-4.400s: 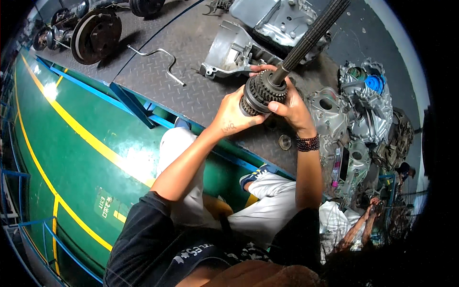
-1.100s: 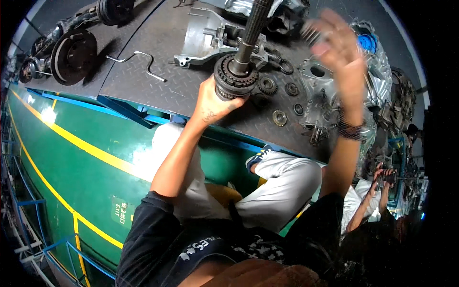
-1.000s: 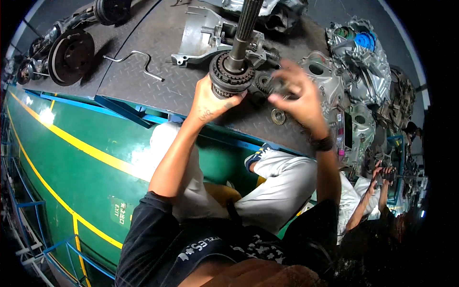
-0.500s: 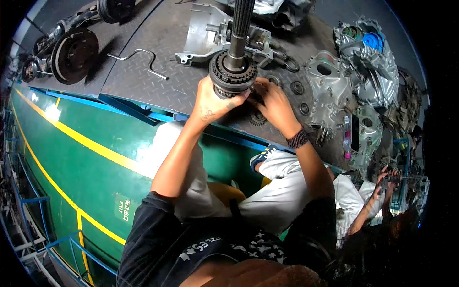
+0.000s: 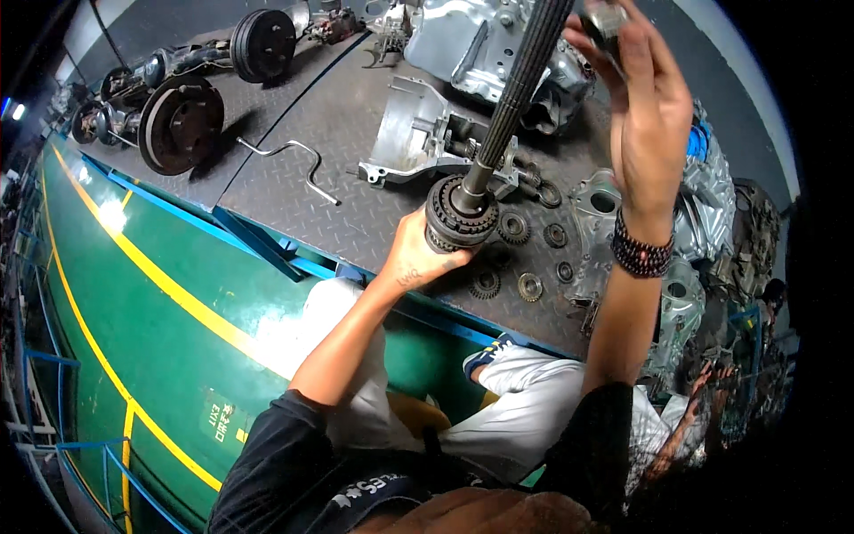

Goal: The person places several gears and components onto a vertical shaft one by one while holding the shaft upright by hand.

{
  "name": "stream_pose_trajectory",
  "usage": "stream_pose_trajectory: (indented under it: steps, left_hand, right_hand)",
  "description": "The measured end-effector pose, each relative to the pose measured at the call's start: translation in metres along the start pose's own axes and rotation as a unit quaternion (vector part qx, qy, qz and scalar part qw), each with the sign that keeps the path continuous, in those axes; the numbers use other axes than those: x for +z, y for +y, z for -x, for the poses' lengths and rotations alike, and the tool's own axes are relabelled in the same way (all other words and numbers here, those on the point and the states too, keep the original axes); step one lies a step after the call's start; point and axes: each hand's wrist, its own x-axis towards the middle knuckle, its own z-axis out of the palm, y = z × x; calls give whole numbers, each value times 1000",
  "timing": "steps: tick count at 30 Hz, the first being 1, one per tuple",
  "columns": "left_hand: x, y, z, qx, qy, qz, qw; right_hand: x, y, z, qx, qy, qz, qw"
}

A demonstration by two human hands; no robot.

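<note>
My left hand [image 5: 416, 254] wraps round the lower end of a splined transmission shaft [image 5: 519, 98], just under its toothed synchronizer hub [image 5: 461, 214]. The shaft leans up and to the right, its upper end running out of the picture. High at the upper right, my right hand [image 5: 654, 133] is raised beside the shaft. Its fingers close on a small dark metal piece with a shiny end [image 5: 607, 25], whose kind I cannot make out. Several loose gears [image 5: 513, 227] lie on the steel-plate table [image 5: 285, 209] to the right of the hub.
Behind the shaft stands an opened silver gearbox housing [image 5: 405, 129], with a larger casing [image 5: 463, 49] beyond. A bent metal rod [image 5: 311, 165] and brake drums on axles [image 5: 181, 125] are at left. More castings [image 5: 707, 191] crowd the right, where another person's arms [image 5: 689, 418] show.
My right hand has left the hub and risen to the upper right with a small metal piece. The shaft now tilts right, still in my left hand. The view has shifted.
</note>
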Motion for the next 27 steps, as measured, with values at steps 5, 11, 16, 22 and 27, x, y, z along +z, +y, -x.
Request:
stream_pose_trajectory:
  steps: [5,11,16,22,27]
  left_hand:
    - [-1,-8,0,7,-5,5,1000]
    - [-3,-13,3,6,-6,37,999]
    - [-3,-5,4,5,21,6,1000]
    - [-5,-7,5,5,17,35,999]
    - [-5,-4,4,-2,13,49,999]
  right_hand:
    - [35,-30,-18,37,-102,-10,994]
    - [24,17,60,135,-184,48,972]
    - [29,54,129,230,-195,57,952]
    - [37,55,130,231,-155,-103,955]
    - [34,67,137,221,-148,-81,960]
